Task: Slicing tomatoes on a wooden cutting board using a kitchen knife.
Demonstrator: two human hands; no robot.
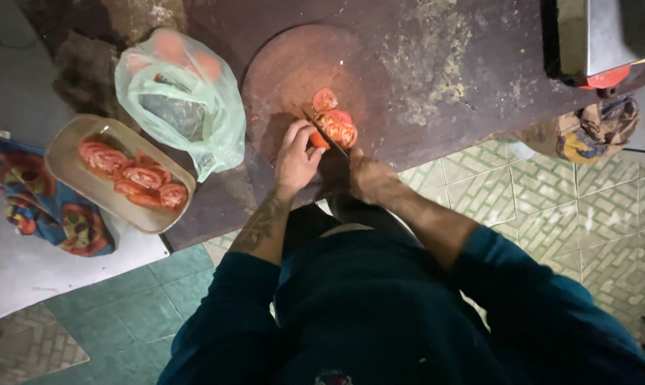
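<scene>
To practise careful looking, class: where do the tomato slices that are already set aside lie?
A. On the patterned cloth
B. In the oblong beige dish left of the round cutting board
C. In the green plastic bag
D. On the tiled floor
B: the finished tomato slices lie in the oblong beige dish, left of the round cutting board where the left hand steadies a tomato.

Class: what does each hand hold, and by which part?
Left hand steadies the tomato at its uncut end; right hand grips the knife by its handle.
</scene>
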